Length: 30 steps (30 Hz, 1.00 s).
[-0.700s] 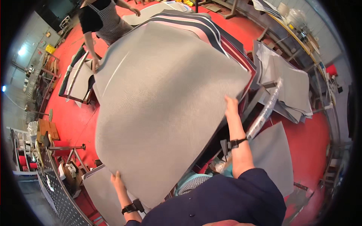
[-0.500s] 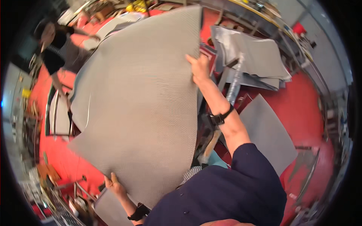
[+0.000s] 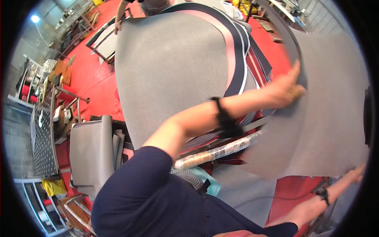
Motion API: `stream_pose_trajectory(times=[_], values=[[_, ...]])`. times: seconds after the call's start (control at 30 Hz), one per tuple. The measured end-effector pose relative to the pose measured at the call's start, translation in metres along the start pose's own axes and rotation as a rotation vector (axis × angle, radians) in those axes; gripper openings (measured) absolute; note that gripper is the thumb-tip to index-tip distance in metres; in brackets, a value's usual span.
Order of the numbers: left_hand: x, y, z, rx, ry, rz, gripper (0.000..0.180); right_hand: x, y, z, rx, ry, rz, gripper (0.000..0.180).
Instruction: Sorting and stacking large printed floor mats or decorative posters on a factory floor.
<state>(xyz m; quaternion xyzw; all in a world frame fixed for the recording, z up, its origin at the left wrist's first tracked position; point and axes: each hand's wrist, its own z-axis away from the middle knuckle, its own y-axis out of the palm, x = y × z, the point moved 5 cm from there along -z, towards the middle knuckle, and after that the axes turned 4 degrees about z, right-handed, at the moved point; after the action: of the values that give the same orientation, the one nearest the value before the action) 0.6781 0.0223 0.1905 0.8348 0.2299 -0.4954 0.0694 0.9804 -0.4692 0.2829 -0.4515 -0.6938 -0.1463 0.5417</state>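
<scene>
A large, limp grey textured sheet [image 3: 329, 102] hangs at the right, blurred by motion. Its near-left edge is in my left hand [image 3: 286, 89], the index finger stretched along it and the thumb lower down. Close to the sheet's lower right corner, my right hand [image 3: 353, 174] grips the edge; the rim of the picture partly cuts off its fingers. To the left lies another grey sheet [image 3: 169, 59] on top of a stack, with pink and dark layers showing along its curved right side. A co-worker's hand [image 3: 117, 27] touches its far left corner.
A plastic-wrapped roll [image 3: 221, 150] lies along the stack's near side. Folded grey sheets [image 3: 89, 152] stand at the left, near a perforated dark panel [image 3: 43, 138]. Another flat grey sheet [image 3: 252, 189] lies below the held one. The floor [image 3: 94, 79] is red.
The held sheet has swung off the stack to the right, and both my hands have gone with it. The stack's top sheet and coloured layers have come into sight. My view has turned right.
</scene>
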Motion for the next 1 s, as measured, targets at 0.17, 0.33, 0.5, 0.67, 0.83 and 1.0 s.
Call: stream_pose_trajectory(times=[0.17,0.33,0.5,0.67,0.83,1.0], values=[[0.085,0.083,0.001,0.544,-0.32,-0.242,0.078,-0.059,0.026,-0.089,0.053,-0.819,0.112,0.031],[0.214,-0.11,0.119,0.058,-0.915,-0.626,0.072,-0.119,0.099,0.135,0.695,-0.798,0.279,0.039],[0.236,-0.35,0.364,-0.421,-1.422,-1.159,0.074,-0.099,0.139,0.47,1.303,-0.507,-0.047,0.041],[0.187,-0.473,0.63,-1.252,-1.418,-1.08,0.07,-0.169,0.206,0.666,1.391,-0.32,0.31,0.054],[0.213,-0.371,0.675,-0.939,-1.537,0.538,0.096,-0.208,0.195,0.702,1.142,-0.083,0.024,0.039],[0.176,-0.277,0.746,-0.861,-1.873,0.596,0.074,-0.082,0.139,0.763,1.34,-0.215,-0.043,0.039]])
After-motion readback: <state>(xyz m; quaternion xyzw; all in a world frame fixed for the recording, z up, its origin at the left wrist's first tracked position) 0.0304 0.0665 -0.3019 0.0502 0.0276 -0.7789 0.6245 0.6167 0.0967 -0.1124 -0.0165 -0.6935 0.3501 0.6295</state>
